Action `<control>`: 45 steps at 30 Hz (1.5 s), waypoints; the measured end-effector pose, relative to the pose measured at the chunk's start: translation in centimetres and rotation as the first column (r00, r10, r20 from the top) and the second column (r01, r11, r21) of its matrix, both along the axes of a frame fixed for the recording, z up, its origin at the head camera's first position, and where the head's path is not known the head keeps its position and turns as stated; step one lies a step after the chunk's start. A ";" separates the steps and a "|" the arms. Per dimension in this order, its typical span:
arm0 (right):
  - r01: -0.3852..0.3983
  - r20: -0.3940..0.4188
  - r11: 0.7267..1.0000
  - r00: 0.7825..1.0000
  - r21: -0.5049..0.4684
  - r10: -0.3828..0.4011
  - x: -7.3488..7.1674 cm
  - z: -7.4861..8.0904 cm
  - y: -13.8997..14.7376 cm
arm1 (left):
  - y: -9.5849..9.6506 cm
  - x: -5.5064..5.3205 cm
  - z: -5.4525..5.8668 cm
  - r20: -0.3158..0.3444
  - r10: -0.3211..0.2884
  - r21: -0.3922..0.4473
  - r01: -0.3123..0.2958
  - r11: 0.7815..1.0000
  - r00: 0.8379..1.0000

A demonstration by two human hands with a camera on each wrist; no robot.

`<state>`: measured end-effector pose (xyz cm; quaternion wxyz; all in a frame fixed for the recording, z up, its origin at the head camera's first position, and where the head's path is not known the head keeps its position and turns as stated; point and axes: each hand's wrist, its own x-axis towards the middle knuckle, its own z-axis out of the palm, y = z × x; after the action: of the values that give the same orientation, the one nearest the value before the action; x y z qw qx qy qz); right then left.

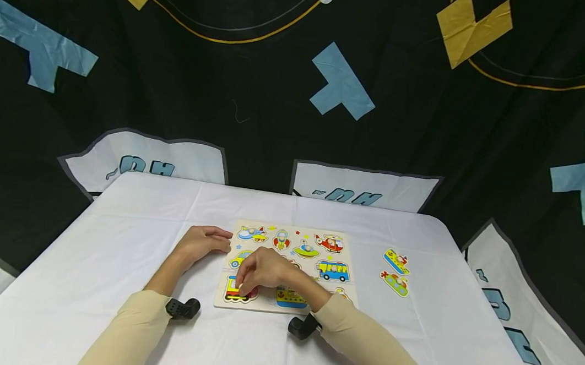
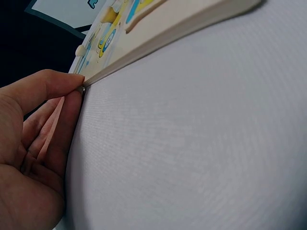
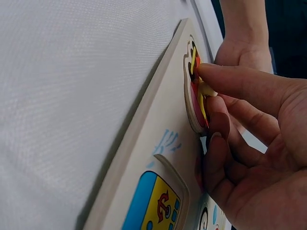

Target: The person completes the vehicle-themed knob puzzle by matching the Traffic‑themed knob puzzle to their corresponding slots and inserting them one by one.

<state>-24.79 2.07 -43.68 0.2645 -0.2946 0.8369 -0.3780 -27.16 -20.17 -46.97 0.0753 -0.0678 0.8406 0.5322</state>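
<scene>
A wooden peg puzzle board (image 1: 266,304) with vehicle pictures lies flat on the white table. My right hand (image 1: 268,266) reaches over its front left corner and pinches the pale knob (image 3: 207,89) of a train puzzle piece (image 1: 230,289) between thumb and fingertip. That piece lies at its train-shaped recess; whether it sits fully flush cannot be told. At the board's left edge, my left hand (image 1: 202,244) grips the rim between thumb and finger, clearest in the left wrist view. Part of the board's middle is hidden under the right hand and forearm.
Two loose pieces, a boat (image 1: 396,262) and a green submarine (image 1: 395,284), lie right of the board. Other pieces on the board include a bus (image 1: 332,271), a helicopter (image 1: 330,243) and a ship (image 1: 290,298). A black curtain (image 1: 256,125) hangs behind the table.
</scene>
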 end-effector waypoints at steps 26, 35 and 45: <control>-0.003 0.040 0.999 0.999 -0.041 0.005 0.3 -0.4 0.1 | -0.1 0.2 0.0 0.008 -0.005 -0.013 0.005 1.000 1.000; 0.000 0.047 0.999 0.999 -0.045 0.002 0.3 -0.3 0.3 | 0.1 0.2 0.0 0.013 -0.001 -0.007 0.001 1.000 1.000; 0.019 0.064 0.999 0.998 -0.048 -0.016 0.2 0.1 0.6 | 0.1 0.1 0.1 0.008 0.003 0.005 -0.003 1.000 1.000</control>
<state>-24.62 2.66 -43.54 0.2805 -0.2814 0.8211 -0.4097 -27.10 -20.12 -46.90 0.0778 -0.0711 0.8389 0.5340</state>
